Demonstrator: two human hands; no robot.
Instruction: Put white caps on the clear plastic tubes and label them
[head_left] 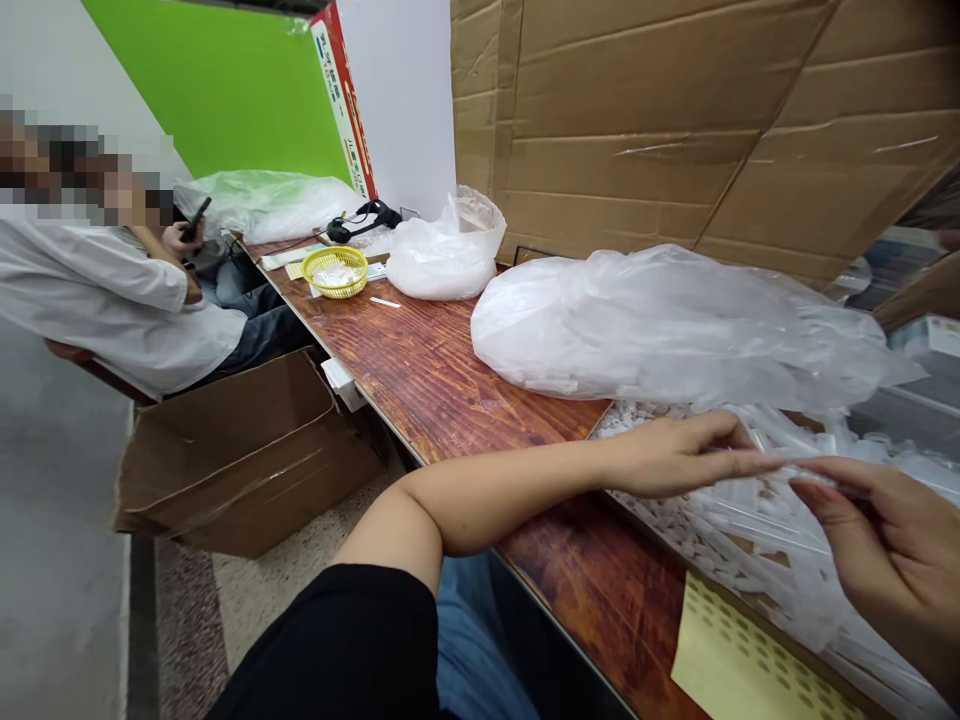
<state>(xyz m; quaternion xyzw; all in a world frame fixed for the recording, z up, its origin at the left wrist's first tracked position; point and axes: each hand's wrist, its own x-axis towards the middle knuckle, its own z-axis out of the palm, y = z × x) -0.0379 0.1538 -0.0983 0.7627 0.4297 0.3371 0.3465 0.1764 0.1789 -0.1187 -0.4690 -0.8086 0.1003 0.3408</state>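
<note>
My left hand (686,455) reaches over a tray of small clear and white plastic pieces (720,535), its fingers stretched toward the other hand. At the right, my right hand (889,540) pinches a small clear plastic item (814,474) between thumb and fingers. The left fingertips meet this item or come very close to it; blur hides the exact contact. Below both hands, a yellow sheet with rows of round dots (750,655) lies at the tray's near edge.
A large filled plastic bag (637,325) lies behind my hands. Farther left on the wooden table (420,370) are a white bag (442,255) and a yellow basket (336,275). A cardboard box (240,460) stands on the floor beside a seated person (112,300) holding a phone.
</note>
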